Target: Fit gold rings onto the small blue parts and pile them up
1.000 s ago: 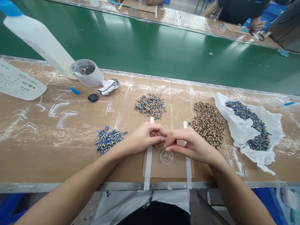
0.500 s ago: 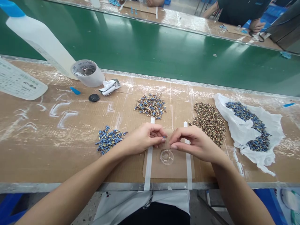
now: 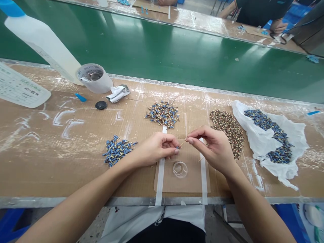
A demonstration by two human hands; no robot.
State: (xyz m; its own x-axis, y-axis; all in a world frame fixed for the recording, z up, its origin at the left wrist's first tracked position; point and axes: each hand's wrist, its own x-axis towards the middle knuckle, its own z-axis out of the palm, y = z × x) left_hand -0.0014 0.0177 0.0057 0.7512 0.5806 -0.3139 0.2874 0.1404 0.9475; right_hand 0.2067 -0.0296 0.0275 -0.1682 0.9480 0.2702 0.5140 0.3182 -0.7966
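Observation:
Between thumb and fingertips, my left hand pinches a small blue part. My right hand is closed on a thin wooden toothpick, whose tip points left and meets or nearly meets the blue part. Just below both hands a small clear cup stands on a cardboard pad taped down with white strips. Left of my left forearm lies a pile of blue-and-yellow parts. Beyond my hands is a mixed pile of blue and brassy parts, with thin sticks lying on it.
At right are a heap of brassy parts and a white cloth holding more blue parts. White bottles, a tape roll and a black cap are at left. Past a green belt, other people sit.
My right hand has risen from above the clear cup, bringing the toothpick to the blue part. My left hand has stayed nearly still.

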